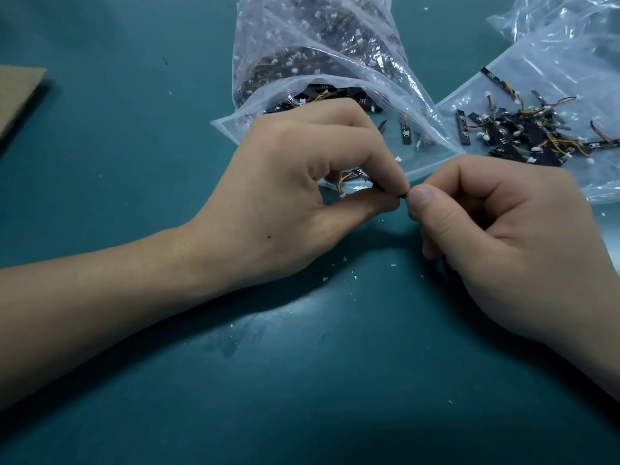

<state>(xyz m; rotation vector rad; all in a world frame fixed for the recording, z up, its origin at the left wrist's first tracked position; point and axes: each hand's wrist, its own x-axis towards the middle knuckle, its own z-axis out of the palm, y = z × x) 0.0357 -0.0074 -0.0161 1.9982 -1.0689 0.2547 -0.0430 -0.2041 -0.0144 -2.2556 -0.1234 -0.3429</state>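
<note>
left hand [302, 182] and right hand [496, 236] both pinch one black wired strip [349, 177] fingertip to fingertip, low over the bench [134, 146] by the full bag [302, 55], likely steadying it to work its end.

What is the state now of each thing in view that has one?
left hand: pinches the small black part.
right hand: pinches its other end.
middle bag: mouth open, many parts inside.
right bag: lies flat, loose parts piled there.

Left hand [295, 182] and right hand [496, 236] on one small black strip [403, 195]
</note>
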